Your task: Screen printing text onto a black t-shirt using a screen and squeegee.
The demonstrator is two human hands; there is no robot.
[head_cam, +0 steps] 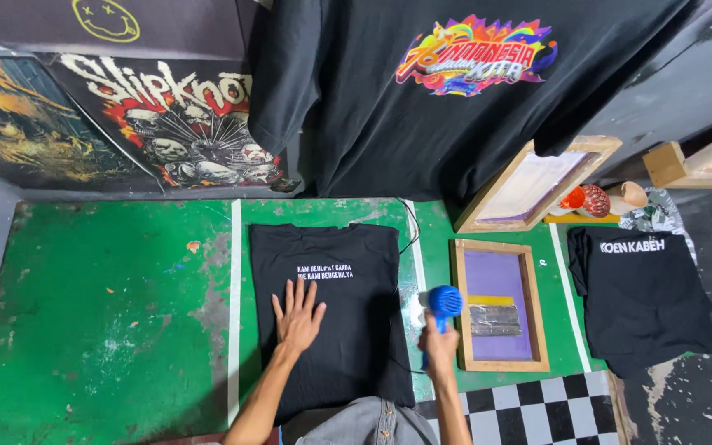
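Left of centre in the frame, a black T-shirt lies flat and smooth on the worn green table, with a small block of white lettering across its chest. The left hand rests on it, palm down, fingers spread, gripping nothing. Just right of the shirt, the right hand is closed around a blue hair dryer. Further right lies a wooden-framed printing screen with purple mesh, then a second black shirt.
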